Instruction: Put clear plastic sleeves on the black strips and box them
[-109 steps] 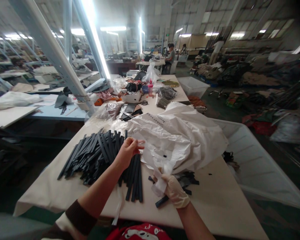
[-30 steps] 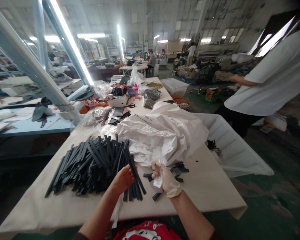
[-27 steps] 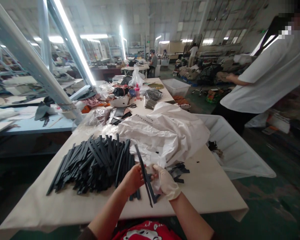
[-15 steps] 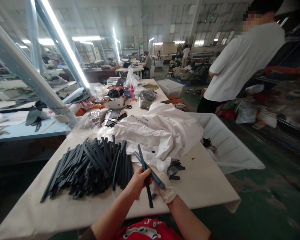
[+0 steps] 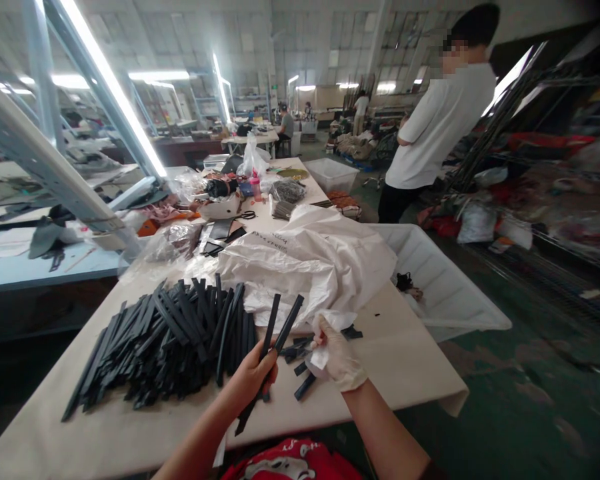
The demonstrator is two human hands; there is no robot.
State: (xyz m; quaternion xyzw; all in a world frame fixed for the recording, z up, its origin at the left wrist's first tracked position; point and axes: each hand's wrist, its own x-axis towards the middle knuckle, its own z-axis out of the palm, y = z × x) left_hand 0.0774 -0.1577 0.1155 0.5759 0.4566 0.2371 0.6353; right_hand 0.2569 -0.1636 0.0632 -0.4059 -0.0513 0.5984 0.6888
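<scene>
My left hand (image 5: 261, 371), bare, is closed around two dark fabric-like strips (image 5: 291, 319). Their upper ends spread apart, and one lower end reaches down past my wrist. To the right, my right hand (image 5: 336, 353) wears a pale glove and has its fingers curled in. A small white piece shows at the curled fingers; whether it is held or part of the glove is unclear. Short dark pieces (image 5: 306, 385) lie on the table between and behind my hands. Left of my left hand is a large heap of similar dark strips (image 5: 163, 340).
A crumpled white plastic sack (image 5: 310, 260) covers the table's middle. Scissors (image 5: 247, 215), clear bags and a pink bottle (image 5: 256, 187) lie farther back. A white bin (image 5: 445, 280) stands at the right edge. Beyond it stands a person in a white shirt (image 5: 440, 127).
My hands have moved apart. The two strips, crossed before between both hands, are now in my left hand alone, lower left. My right hand has come away from them. The standing person appears farther left.
</scene>
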